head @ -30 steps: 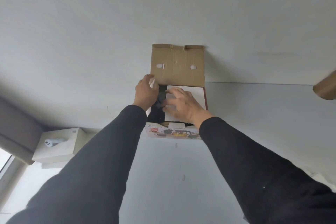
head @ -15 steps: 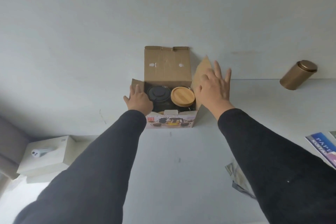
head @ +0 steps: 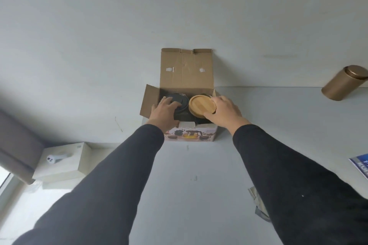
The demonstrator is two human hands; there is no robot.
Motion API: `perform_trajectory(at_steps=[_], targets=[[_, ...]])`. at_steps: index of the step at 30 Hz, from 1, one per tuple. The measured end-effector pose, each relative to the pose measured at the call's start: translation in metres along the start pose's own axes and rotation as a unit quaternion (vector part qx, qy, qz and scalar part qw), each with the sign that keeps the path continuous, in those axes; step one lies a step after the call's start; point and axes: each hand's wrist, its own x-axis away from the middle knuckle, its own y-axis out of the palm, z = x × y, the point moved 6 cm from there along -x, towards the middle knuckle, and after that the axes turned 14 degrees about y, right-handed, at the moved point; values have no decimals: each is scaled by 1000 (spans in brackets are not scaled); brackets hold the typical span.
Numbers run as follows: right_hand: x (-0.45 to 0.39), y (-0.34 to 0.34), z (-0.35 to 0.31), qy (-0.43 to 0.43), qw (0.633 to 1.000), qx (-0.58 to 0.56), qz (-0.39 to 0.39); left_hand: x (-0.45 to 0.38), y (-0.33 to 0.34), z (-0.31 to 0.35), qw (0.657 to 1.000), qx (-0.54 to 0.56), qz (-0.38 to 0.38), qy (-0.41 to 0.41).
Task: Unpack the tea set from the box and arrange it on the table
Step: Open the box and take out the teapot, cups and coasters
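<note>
An open cardboard box (head: 187, 69) with a printed tea-set picture on its front stands at the far edge of the white table (head: 199, 175), its lid flap upright against the wall. Inside are a dark round item (head: 182, 101) on the left and an item with a round bamboo lid (head: 202, 104) on the right. My left hand (head: 164, 112) reaches into the box and lies on the dark item, fingers over its top. My right hand (head: 224, 111) grips the bamboo lid's right rim between thumb and fingers.
A gold tin canister (head: 342, 83) stands at the far right by the wall. A blue booklet (head: 360, 165) lies at the right edge, crumpled wrapping (head: 258, 205) near my right sleeve. White boxes with a small white device (head: 57, 158) sit lower left, beside the table.
The white insert that covered the contents is gone from the box. My right hand swung from the right flap onto the bamboo lid; my left hand moved from the left flap onto the dark item.
</note>
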Motion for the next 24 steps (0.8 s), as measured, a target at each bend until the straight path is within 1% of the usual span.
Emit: perform_trajectory(at_steps=[3, 6, 8, 11, 14, 18, 24], targets=[[-17, 7, -12, -41, 998, -19, -35, -5, 0, 4, 1000, -7, -9, 16], [-31, 16, -16, -72, 995, -12, -69, -7, -6, 11, 997, -36, -9, 60], [-38, 20, -19, -81, 992, -14, -98, -6, -7, 13, 994, -62, -32, 79], [-43, 27, -23, -88, 985, -36, -147, -8, -5, 12, 989, -92, -81, 83], [-47, 31, -24, -94, 983, -41, -154, -14, -3, 15, 980, -123, -117, 99], [-51, 33, -22, -97, 982, -41, -157, -20, -2, 21, 972, -142, -132, 135], [-55, 32, -21, -112, 984, -10, -139, -22, 0, 21, 962, -174, -159, 140]])
